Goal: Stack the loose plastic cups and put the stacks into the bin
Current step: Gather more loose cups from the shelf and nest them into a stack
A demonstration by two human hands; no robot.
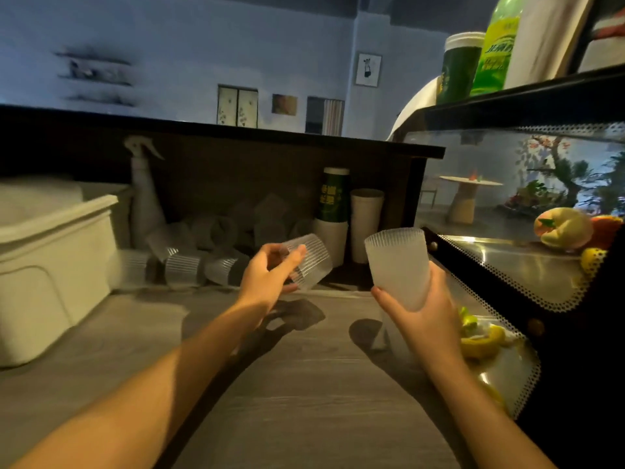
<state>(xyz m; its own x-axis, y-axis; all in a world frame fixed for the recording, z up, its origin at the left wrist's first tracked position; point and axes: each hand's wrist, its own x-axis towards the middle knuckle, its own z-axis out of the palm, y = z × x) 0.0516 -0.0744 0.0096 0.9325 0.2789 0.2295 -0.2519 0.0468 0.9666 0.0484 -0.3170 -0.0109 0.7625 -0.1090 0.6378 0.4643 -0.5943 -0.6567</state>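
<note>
Head view. Left hand (270, 277) at frame centre, raised above the grey wood-grain surface (304, 384), fingers (297, 257) curled round a clear ribbed plastic cup (309, 262) tilted on its side, mouth hidden by the hand. Right hand (427, 319) at centre right, fingers wrapped round the lower part of a frosted ribbed cup (397, 265) held upright, mouth up; below it, more translucent plastic showing under the palm, perhaps further nested cups, too faint to tell. The two held cups near each other but apart.

Loose plastic cups (186, 262) lying on their sides in a heap at centre left, against the dark back panel, some stacked behind in shadow. White bin (50, 265) at the left edge, resting on the surface, just beside the heap. White spray bottle (143, 187) standing behind the heap. Green-printed paper cup stack (333, 198) and plain white cup stack (365, 225) upright at centre, behind the held cups. Glass display case (527, 265) on the right, toy fruit (561, 228) on its metal shelves. Green bottle (497, 49) and green lidded cup (460, 69) on top of the case, upper right.
</note>
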